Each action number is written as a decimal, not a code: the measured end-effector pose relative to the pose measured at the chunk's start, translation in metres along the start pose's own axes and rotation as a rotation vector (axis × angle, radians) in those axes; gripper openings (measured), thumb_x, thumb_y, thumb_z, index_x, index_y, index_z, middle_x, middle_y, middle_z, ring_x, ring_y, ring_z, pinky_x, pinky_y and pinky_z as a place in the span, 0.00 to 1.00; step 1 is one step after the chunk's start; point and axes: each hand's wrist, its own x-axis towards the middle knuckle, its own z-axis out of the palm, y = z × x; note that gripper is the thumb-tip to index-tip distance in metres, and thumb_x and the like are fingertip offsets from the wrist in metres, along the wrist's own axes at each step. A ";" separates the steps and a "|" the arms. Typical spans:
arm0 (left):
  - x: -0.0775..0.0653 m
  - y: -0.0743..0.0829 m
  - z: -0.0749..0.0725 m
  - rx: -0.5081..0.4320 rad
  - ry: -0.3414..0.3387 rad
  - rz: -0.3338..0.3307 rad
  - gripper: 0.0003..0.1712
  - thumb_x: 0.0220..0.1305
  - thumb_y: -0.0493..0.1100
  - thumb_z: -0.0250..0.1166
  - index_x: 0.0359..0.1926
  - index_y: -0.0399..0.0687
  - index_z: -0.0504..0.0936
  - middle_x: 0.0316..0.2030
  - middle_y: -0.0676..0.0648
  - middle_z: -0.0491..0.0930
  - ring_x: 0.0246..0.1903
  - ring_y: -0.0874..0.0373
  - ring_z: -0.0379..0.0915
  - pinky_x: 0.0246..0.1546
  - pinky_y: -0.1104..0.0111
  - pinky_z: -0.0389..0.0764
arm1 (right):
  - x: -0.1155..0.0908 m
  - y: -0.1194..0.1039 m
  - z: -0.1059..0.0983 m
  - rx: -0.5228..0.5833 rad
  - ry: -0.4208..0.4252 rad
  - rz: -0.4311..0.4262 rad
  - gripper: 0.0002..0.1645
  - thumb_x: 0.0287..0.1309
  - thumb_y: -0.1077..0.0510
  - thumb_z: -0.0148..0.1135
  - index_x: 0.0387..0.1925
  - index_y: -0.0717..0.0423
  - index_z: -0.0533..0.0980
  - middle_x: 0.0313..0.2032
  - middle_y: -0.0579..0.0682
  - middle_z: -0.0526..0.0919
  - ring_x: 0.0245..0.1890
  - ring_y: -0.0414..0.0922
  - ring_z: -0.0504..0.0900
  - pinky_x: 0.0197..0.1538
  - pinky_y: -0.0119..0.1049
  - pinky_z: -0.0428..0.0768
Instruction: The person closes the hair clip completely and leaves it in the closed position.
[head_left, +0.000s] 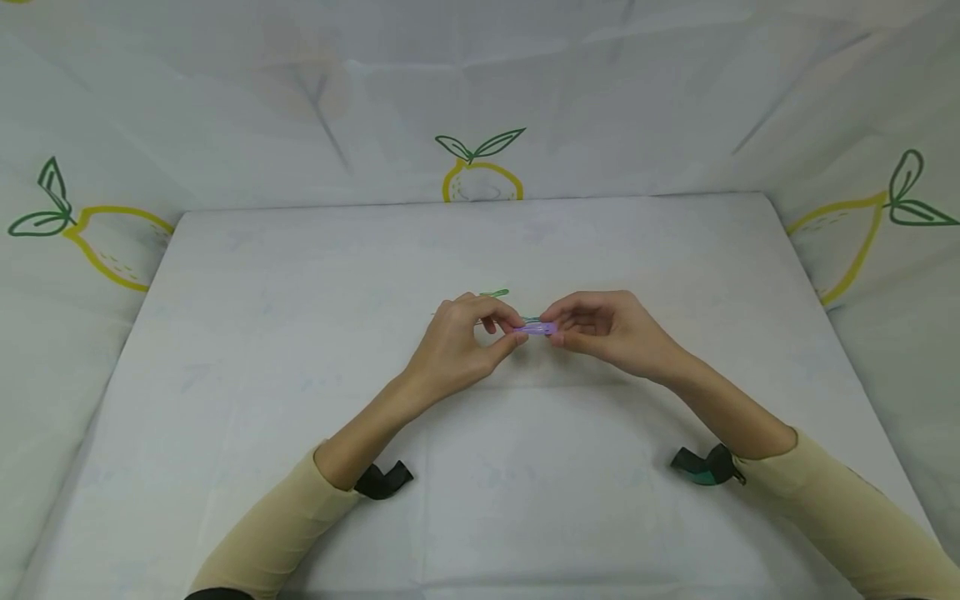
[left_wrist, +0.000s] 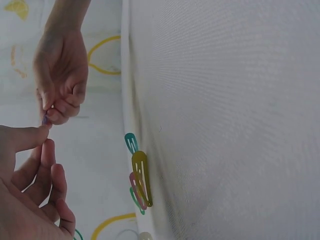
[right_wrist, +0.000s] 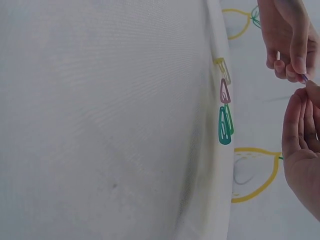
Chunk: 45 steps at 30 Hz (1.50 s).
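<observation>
A purple snap hair clip (head_left: 536, 329) is pinched at its two ends, above the table. My left hand (head_left: 468, 337) grips its left end between thumb and forefinger. At the right end my right hand (head_left: 611, 333) pinches it the same way. Between the hands in the wrist views the clip shows edge-on, largely covered by fingertips. Several more snap clips lie on the table just beyond the hands: a teal one (left_wrist: 131, 143), a yellow one (left_wrist: 141, 175), a pink one (right_wrist: 225, 91) and a green one (head_left: 494, 292). Fingers hide most of these from the head view.
A white cloth covers the table (head_left: 262, 308). Behind it and on both sides hangs a pale curtain with lemon drawings (head_left: 482, 179). Dark curved pieces (head_left: 384, 482) sit at both wrists, beside the beige sleeves (head_left: 277, 521).
</observation>
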 end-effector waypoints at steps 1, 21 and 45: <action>0.000 0.000 0.000 -0.003 0.000 -0.002 0.05 0.67 0.41 0.78 0.40 0.46 0.92 0.33 0.50 0.91 0.37 0.44 0.83 0.43 0.49 0.79 | 0.000 0.000 0.000 0.005 0.000 -0.003 0.15 0.68 0.68 0.71 0.55 0.63 0.84 0.44 0.60 0.90 0.42 0.42 0.89 0.49 0.31 0.89; 0.001 0.000 0.001 -0.032 -0.014 -0.042 0.04 0.67 0.41 0.77 0.39 0.46 0.92 0.32 0.50 0.91 0.39 0.46 0.83 0.44 0.48 0.79 | 0.000 -0.001 -0.002 -0.001 0.053 0.031 0.14 0.67 0.66 0.73 0.53 0.59 0.86 0.42 0.46 0.91 0.41 0.43 0.89 0.48 0.31 0.89; 0.002 -0.005 0.005 0.042 -0.045 -0.056 0.05 0.67 0.42 0.77 0.41 0.47 0.93 0.35 0.51 0.93 0.38 0.54 0.83 0.42 0.61 0.80 | -0.002 0.006 -0.002 -0.117 0.054 -0.037 0.08 0.68 0.66 0.73 0.47 0.58 0.88 0.38 0.52 0.91 0.36 0.49 0.88 0.45 0.29 0.87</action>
